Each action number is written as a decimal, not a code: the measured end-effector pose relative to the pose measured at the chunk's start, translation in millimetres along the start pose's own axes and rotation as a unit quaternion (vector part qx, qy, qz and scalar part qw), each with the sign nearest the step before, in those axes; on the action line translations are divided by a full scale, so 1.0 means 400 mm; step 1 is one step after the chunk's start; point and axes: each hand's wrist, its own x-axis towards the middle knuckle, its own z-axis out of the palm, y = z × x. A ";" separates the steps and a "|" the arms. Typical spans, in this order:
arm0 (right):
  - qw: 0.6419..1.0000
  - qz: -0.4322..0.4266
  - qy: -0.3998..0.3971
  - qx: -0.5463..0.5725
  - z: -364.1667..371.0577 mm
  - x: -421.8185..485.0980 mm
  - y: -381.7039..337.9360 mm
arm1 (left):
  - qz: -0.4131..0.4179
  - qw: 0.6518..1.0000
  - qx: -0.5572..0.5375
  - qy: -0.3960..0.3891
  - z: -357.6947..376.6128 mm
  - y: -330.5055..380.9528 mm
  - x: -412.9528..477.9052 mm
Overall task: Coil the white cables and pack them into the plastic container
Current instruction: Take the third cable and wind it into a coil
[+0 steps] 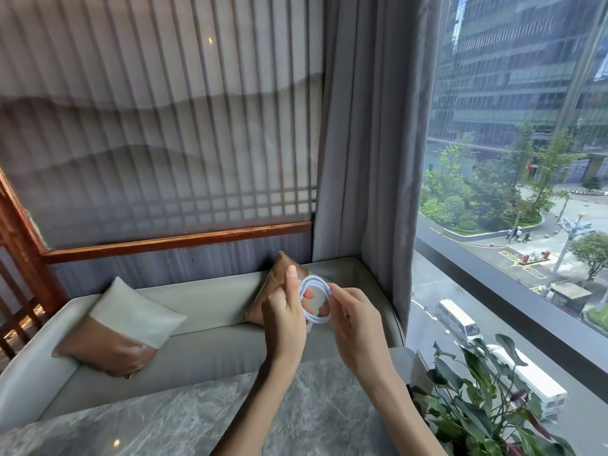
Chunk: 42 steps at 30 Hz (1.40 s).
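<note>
You held the coiled cable [314, 299] up above the counter [197, 413]; your left hand [284, 312] gripped its left side, your right hand's [357, 319] fingers [340, 296] pinched its right.

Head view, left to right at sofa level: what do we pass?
two-tone cushion → left hand → white cable coil → right hand → potted plant

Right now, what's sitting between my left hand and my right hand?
The white cable, wound into a small coil. The left hand grips one side of the loop and the right hand pinches the other. The head view shows this.
</note>
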 end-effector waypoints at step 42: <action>0.997 0.061 -0.053 -0.009 -0.045 0.053 0.009 | -0.056 0.985 0.046 -0.160 -0.164 0.046 0.042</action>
